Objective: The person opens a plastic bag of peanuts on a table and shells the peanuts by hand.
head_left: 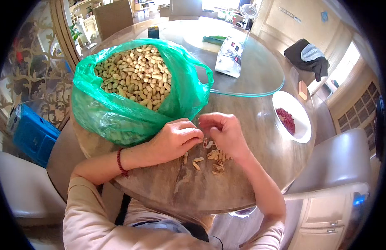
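A green plastic bag [130, 121] full of unshelled peanuts [136, 77] stands open at the left of the table. Just in front of it, my left hand [178, 137] is closed in a pinch on what looks like a peanut, mostly hidden by the fingers. Facing it, my right hand [224, 131] has its thumb and fingers curled together; whatever they hold is hidden. Below the hands lie a pile of peanut shells [218, 156] and a few loose peanuts [196, 165]. Split shell pieces [208, 144] sit between the fingertips and the pile.
At the right edge, a white bowl [302, 130] holds reddish shelled peanuts [286, 121]. A glass turntable [259, 79] carries a silver-white packet [229, 57] and a green item [214, 40]. Behind the bag is a dark jar [153, 32]. Chairs [332, 160] surround the round table [159, 189].
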The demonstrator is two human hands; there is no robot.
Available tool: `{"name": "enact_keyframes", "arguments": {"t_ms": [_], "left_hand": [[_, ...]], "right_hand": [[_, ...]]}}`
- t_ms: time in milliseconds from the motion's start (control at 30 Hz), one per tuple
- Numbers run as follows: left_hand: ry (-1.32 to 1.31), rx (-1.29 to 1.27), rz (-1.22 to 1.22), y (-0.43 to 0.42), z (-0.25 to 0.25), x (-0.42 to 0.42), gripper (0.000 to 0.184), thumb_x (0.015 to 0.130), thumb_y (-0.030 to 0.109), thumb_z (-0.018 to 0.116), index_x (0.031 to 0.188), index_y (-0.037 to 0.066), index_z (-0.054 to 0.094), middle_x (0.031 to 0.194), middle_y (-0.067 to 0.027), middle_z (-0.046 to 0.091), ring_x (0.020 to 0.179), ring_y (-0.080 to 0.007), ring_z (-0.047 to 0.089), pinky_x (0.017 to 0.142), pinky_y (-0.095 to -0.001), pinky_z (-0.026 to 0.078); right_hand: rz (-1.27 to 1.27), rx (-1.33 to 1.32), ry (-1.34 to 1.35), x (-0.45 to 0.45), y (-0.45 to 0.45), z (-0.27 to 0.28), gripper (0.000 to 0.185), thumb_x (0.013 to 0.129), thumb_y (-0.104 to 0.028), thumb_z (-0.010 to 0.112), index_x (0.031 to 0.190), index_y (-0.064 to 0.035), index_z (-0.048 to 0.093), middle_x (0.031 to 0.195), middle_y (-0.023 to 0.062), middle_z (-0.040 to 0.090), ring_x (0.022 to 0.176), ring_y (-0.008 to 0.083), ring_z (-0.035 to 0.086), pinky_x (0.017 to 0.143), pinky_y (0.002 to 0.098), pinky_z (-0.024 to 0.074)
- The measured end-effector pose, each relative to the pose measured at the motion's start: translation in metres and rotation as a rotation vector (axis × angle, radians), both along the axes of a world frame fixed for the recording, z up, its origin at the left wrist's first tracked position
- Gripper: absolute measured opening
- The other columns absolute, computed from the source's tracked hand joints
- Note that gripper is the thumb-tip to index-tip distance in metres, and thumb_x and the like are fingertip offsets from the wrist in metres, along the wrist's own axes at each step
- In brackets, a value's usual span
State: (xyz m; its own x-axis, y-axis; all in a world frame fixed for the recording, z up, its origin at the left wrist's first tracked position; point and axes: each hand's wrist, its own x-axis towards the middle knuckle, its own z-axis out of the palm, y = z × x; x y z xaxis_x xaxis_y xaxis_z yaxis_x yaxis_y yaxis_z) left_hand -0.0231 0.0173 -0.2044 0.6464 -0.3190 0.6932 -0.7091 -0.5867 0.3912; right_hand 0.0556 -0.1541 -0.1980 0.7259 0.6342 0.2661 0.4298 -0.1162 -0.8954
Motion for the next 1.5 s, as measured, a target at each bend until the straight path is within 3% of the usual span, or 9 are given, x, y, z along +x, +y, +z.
{"name": "enact_keyframes", "arguments": {"t_ms": [100,233,433,633,833,900,1167,1267,1500], "left_hand": [[0.017,0.014,-0.04,-0.005,-0.003,-0.003,0.02,0.071,0.007,0.073,0.089,0.001,0.065,0.078,-0.0092,0.062,0.07,-0.0248,0.059,0.061,-0.0335,0.049],[-0.038,0.048,-0.051,-0.009,0.01,-0.011,0.023,0.071,0.009,0.073,0.09,0.0,0.064,0.08,-0.0101,0.06,0.071,-0.0252,0.059,0.063,-0.0342,0.05],[-0.538,0.044,0.148,0.021,0.042,-0.011,0.025,0.068,0.0,0.073,0.091,-0.002,0.065,0.081,-0.0121,0.061,0.07,-0.0252,0.058,0.061,-0.0341,0.048],[-0.52,0.08,0.699,0.085,0.066,-0.005,0.02,0.072,-0.004,0.067,0.092,0.0,0.067,0.084,-0.0103,0.064,0.075,-0.0251,0.06,0.066,-0.0329,0.049],[-0.26,0.07,0.741,0.09,0.049,0.004,0.018,0.07,0.003,0.07,0.088,0.005,0.068,0.086,-0.0089,0.065,0.082,-0.0261,0.061,0.071,-0.0363,0.05],[-0.231,0.288,0.736,0.088,0.046,0.005,0.015,0.071,0.008,0.069,0.086,0.006,0.068,0.086,-0.0081,0.065,0.084,-0.0258,0.06,0.076,-0.0374,0.047],[-0.121,0.39,0.824,0.084,0.04,0.007,0.025,0.074,0.018,0.068,0.098,0.011,0.066,0.091,-0.0044,0.062,0.092,-0.0254,0.055,0.08,-0.0415,0.041],[-0.042,0.432,0.843,0.083,0.042,0.007,0.031,0.074,0.024,0.068,0.102,0.01,0.066,0.101,-0.0062,0.059,0.097,-0.0271,0.053,0.083,-0.0445,0.045],[-0.141,0.42,0.986,0.083,0.037,0.016,0.044,0.078,0.031,0.066,0.117,0.014,0.058,0.129,-0.0128,0.048,0.12,-0.0347,0.043,0.099,-0.0521,0.031]], "right_hand": [[-0.188,-0.095,-0.313,0.013,-0.01,0.011,0.027,0.074,0.012,0.049,0.094,0.0018,0.064,0.079,0.0099,0.067,0.074,0.0143,0.064,0.069,0.0273,0.0508],[-0.603,-0.072,-0.558,0.041,-0.044,0.037,0.027,0.075,0.01,0.052,0.097,0.0006,0.065,0.084,0.0179,0.066,0.078,0.0259,0.067,0.07,0.0342,0.0511],[-1.107,-0.378,-0.842,0.101,-0.155,0.024,0.027,0.074,0.0,0.053,0.098,-0.0014,0.065,0.088,0.02,0.066,0.085,0.036,0.064,0.077,0.0394,0.0491],[-1.119,-0.548,-0.782,0.101,-0.164,0.023,0.023,0.075,-0.001,0.054,0.092,-0.0033,0.068,0.087,0.0234,0.064,0.085,0.0359,0.063,0.079,0.0405,0.0483],[-1.046,-0.49,-0.764,0.084,-0.105,0.038,0.018,0.078,-0.002,0.059,0.093,-0.0015,0.069,0.087,0.0206,0.065,0.078,0.0316,0.065,0.071,0.0373,0.0502],[-0.893,-0.344,-0.849,0.072,-0.09,0.039,0.016,0.078,-0.001,0.061,0.092,0.0001,0.068,0.086,0.019,0.065,0.077,0.031,0.065,0.071,0.0368,0.0504],[-0.745,-0.403,-0.724,0.052,-0.061,0.037,0.012,0.079,-0.003,0.061,0.089,-0.0002,0.067,0.09,0.0178,0.065,0.081,0.0322,0.064,0.075,0.0369,0.0501],[-0.708,-0.41,-0.746,0.05,-0.059,0.035,0.012,0.08,-0.003,0.06,0.089,0.0002,0.067,0.089,0.0175,0.065,0.08,0.0334,0.064,0.074,0.0376,0.0503],[-0.674,-0.382,-0.751,0.046,-0.054,0.035,0.011,0.081,-0.003,0.059,0.087,0.0017,0.067,0.086,0.0185,0.065,0.076,0.0336,0.064,0.07,0.0387,0.0502]]}}
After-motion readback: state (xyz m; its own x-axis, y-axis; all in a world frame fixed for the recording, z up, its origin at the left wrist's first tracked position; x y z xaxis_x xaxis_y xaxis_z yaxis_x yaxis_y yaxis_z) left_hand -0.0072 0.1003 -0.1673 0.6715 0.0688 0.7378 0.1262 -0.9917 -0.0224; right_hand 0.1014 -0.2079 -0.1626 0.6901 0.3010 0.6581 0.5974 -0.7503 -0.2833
